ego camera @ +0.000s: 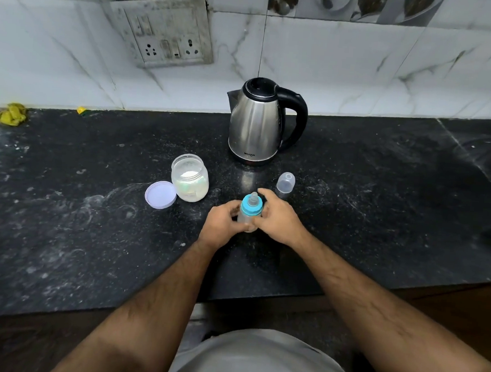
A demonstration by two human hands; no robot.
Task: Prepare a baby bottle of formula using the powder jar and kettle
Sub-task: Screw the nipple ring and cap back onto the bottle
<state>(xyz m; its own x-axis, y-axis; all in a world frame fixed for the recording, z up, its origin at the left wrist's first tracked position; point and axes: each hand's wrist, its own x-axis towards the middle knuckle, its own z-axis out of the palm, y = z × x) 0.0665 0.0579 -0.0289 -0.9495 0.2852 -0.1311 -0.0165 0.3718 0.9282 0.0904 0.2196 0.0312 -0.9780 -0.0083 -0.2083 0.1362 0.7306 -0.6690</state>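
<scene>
A small clear baby bottle (pixel 247 221) with a blue collar and teat (pixel 251 205) stands upright on the black counter (pixel 92 234). My left hand (pixel 221 227) wraps its body from the left. My right hand (pixel 276 219) grips the blue collar from the right. Left of the bottle stands the open clear powder jar (pixel 190 178), with white powder inside. Its pale lilac lid (pixel 160 194) lies flat against the jar's left side. A steel kettle (pixel 256 123) with a black handle stands behind, lid closed. The bottle's clear cap (pixel 285 182) sits to the right.
A tiled wall with a switch and socket panel (pixel 164 34) rises behind the counter. A yellow cloth (pixel 11 114) and a small yellow scrap (pixel 81 109) lie at the back left. The counter's front edge runs just before my body.
</scene>
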